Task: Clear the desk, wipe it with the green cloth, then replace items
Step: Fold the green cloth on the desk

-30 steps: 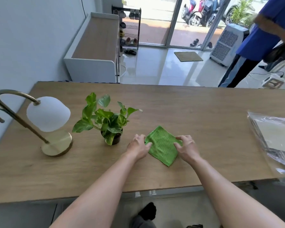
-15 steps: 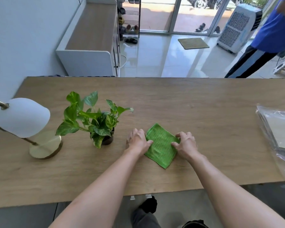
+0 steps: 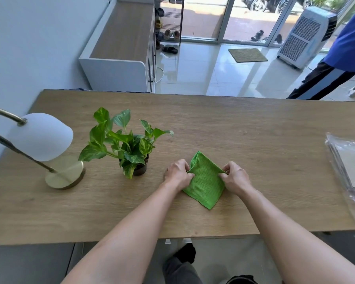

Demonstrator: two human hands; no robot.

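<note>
On pale oak-grain desk (image 3: 254, 140), we judge folded green microfibre cloth (image 3: 205, 185) soft, light, limp; left hand (image 3: 177, 174) and right hand (image 3: 235, 177) pinch its side edges.

Single head-worn wide view, forward and down over the desk (image 3: 254, 128), close above both forearms.

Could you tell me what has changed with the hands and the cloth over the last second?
Both hands went from resting flat on the green cloth's side corners to pinching them: the left hand and right hand now bunch the fabric between fingers and thumb. The cloth remains folded on the desk; the potted plant and lamp stay put.
</note>
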